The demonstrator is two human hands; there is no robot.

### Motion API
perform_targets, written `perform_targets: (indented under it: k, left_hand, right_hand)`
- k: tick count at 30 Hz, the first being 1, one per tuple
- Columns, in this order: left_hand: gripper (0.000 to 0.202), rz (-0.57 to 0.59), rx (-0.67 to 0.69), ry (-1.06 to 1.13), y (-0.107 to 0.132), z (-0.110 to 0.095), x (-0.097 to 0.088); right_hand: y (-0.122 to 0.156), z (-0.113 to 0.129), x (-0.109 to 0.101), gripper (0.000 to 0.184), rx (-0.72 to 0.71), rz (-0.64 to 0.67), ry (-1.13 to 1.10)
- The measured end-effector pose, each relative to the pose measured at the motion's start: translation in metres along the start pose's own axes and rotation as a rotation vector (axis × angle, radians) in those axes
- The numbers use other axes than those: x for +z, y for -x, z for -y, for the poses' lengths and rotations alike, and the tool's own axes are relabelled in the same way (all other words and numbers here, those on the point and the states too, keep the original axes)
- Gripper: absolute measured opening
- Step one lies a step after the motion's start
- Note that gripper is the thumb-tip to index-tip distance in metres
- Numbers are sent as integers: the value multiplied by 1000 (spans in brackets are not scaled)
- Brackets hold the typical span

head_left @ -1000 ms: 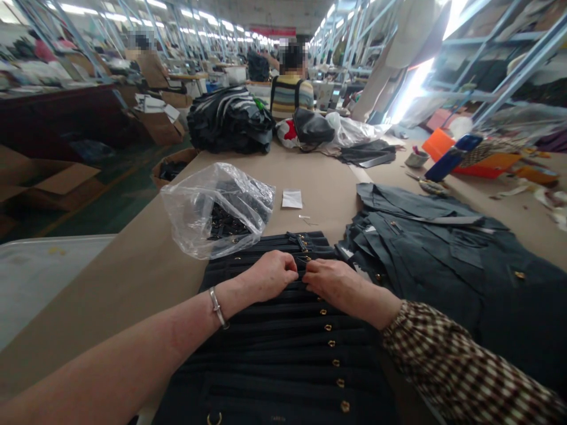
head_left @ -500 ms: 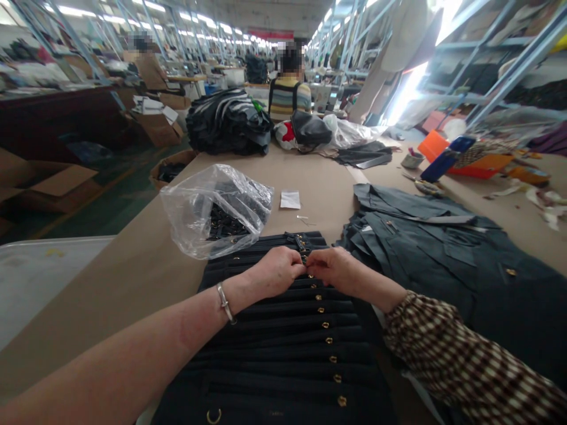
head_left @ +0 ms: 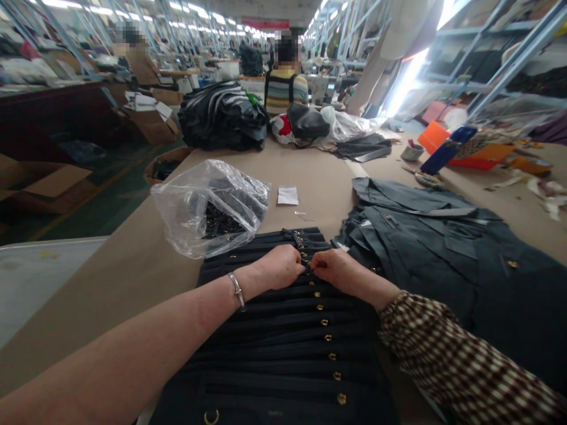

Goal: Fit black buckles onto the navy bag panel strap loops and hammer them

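A row of black straps (head_left: 274, 348) with small gold buckles lies side by side in front of me on the brown table (head_left: 133, 271). My left hand (head_left: 280, 267) and my right hand (head_left: 333, 271) meet over a strap near the far end of the row. Both hands have their fingers curled and pinch that strap at its gold buckle (head_left: 309, 270). A silver bracelet (head_left: 237, 290) sits on my left wrist. A checked sleeve (head_left: 447, 360) covers my right forearm.
A clear plastic bag (head_left: 210, 206) holding more black straps lies left of the row. Dark grey garment pieces (head_left: 443, 248) are stacked on the right. A white slip (head_left: 287, 195) lies further back. A person in a striped top (head_left: 286, 88) sits beyond the table's far end.
Both hands have moved further up the row of straps, away from me, and come closer together over a buckle. The view has shifted slightly.
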State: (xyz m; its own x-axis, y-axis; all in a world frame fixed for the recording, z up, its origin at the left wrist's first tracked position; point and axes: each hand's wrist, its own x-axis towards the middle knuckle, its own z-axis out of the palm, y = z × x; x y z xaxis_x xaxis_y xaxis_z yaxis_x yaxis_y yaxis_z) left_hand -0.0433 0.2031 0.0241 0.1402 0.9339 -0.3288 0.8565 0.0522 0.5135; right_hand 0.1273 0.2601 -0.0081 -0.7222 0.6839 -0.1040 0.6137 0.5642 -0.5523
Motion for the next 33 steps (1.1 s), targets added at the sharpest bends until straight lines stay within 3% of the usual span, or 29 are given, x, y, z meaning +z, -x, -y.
perform_targets:
  k: [19, 26, 33]
  left_hand:
    - [21, 56, -30, -120, 4, -2, -1]
    - [23, 42, -89, -210, 5, -9, 0]
    - [21, 46, -107, -251, 4, -11, 0]
  right_hand:
    - [-7, 9, -8, 12, -131, 81, 185]
    - [-2, 27, -13, 15, -167, 141, 385]
    - [0, 23, -13, 17, -103, 115, 336]
